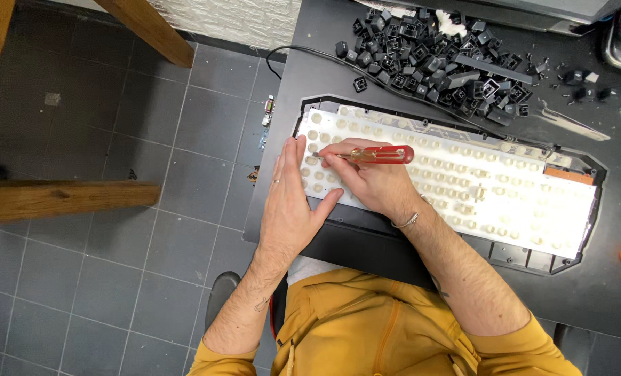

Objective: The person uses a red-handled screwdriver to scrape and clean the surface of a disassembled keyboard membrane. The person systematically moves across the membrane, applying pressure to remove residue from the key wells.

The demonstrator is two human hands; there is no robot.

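Left hand (287, 209) flat, fingers together, bracing the stripped keyboard (449, 184); right hand (373, 177) fisted round a red-handled screwdriver (376, 154) — tip could skid off a screw, gouging the white membrane.

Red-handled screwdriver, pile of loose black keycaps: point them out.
Red-handled screwdriver (383, 154), head view, middle of the translucent handle.
Pile of loose black keycaps (432, 59), head view, centre of the heap.

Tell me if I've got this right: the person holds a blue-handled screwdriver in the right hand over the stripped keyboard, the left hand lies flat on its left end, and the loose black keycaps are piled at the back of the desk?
Nearly. The head view shows the screwdriver has a red handle, not blue. The rest holds: the right hand grips it over the stripped keyboard, the left hand lies flat on its left end, and the loose black keycaps are piled at the back of the desk.
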